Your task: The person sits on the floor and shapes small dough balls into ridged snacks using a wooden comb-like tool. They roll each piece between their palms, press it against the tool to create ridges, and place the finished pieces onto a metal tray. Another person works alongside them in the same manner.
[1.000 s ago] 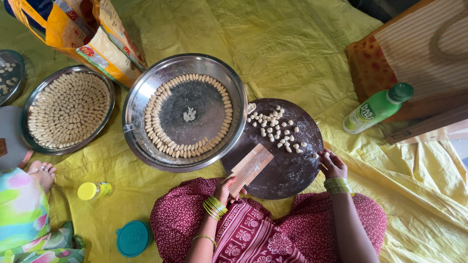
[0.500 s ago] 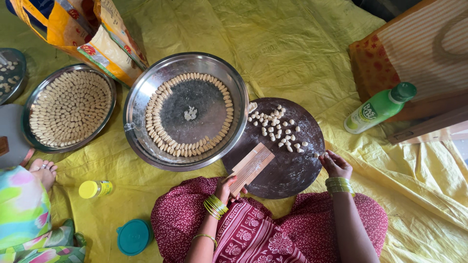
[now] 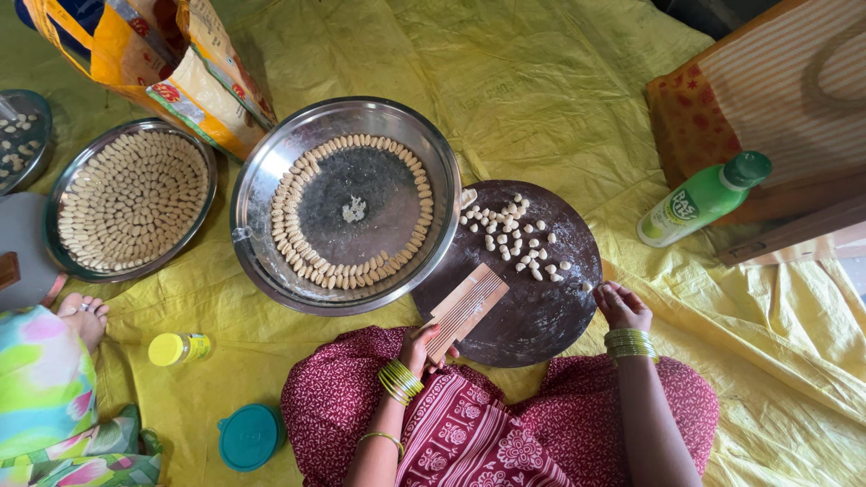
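Head view, against the frame half a second earlier: little changed. Left hand (image 3: 417, 347) still gripping the lower end of the ridged wooden board (image 3: 467, 308), grip closed round it, board lying tilted on the near-left part of the dark round board (image 3: 532, 316). Right hand (image 3: 621, 307) still at that board's right rim, fingertips pressed together on one small dough piece (image 3: 588, 286); shifted only slightly. Loose dough pieces (image 3: 514, 236) clustered on the far half of the dark round board, as before.

Large steel tray (image 3: 262, 180) just left of the dark round board, its rim overlapping it; shaped pieces (image 3: 298, 243) set in a ring inside. Smaller steel plate (image 3: 68, 261) further left, filled with rows of shaped pieces.

Packages and labels:
- Yellow and orange printed bag (image 3: 171, 68), far left, slumped beside the large tray.
- Green plastic bottle (image 3: 699, 200), dark green cap, white and green label, lying tilted at right against a striped brown bag (image 3: 785, 90).
- Small yellow-capped container (image 3: 179, 347), near left on the yellow sheet (image 3: 559, 81).
- Round teal lid (image 3: 249, 437), flat, beside the red patterned garment.

Another person's foot (image 3: 86, 316) at the left edge.
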